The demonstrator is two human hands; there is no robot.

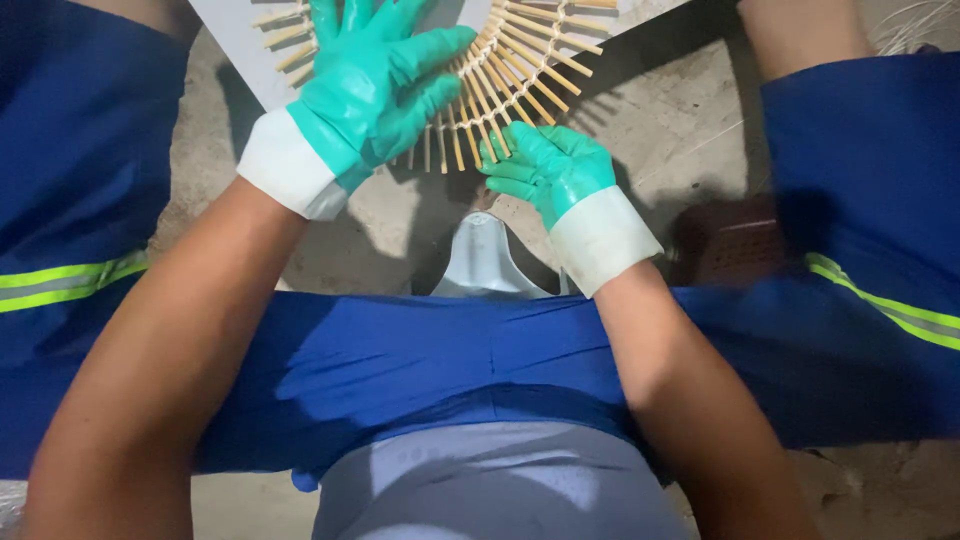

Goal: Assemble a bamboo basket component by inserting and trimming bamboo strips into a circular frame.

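Between the knees of a seated person, seen from above, a round piece of woven work made of pale bamboo sticks radiating outward like sun rays (505, 75) is held up by two gloved hands. It sits at the top middle of the view, partly cut off by the upper edge, above a flat pale grey board (232, 40) that lies on the floor.

Its left part is covered by the left hand (375, 85), which is clad in a turquoise rubber glove with a white cuff; the fingers are spread wide and laid flat over the sticks, pressing rather than pinching. Its lower rim is gripped by the right hand (545, 170), in a matching glove, with the fingers curled narrowly around a few stick ends.

Both forearms are bare. Dark blue work trousers with yellow and silver reflective bands (880, 300) are worn on the spread legs at either side. Below the hands, a light grey moulded plastic seat edge (487, 262) is seen between the thighs, resting on a rough concrete floor (670, 110). No container can be made out.
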